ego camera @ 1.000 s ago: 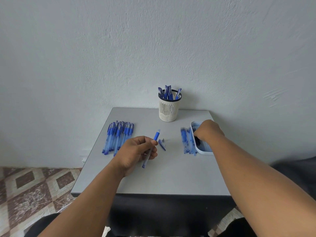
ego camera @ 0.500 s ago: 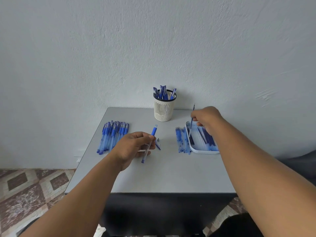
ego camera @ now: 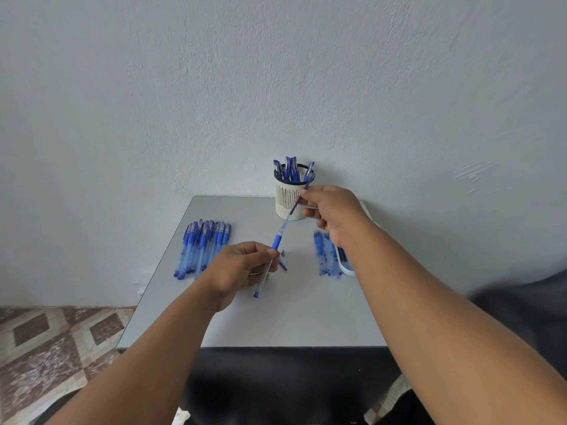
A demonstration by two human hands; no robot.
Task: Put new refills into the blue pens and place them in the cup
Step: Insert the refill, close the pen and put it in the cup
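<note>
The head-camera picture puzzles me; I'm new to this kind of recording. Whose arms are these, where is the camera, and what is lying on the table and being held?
There is no machine here: a person wears a wide-angle camera on the head, looking forward and down, so the two arms are their own. The left hand grips an open blue pen barrel. The right hand pinches a thin refill, its lower end at the barrel's mouth. On the grey table lie a row of blue pens to the left, loose refills beside a white tray to the right, and a white cup of pens at the back.
</note>
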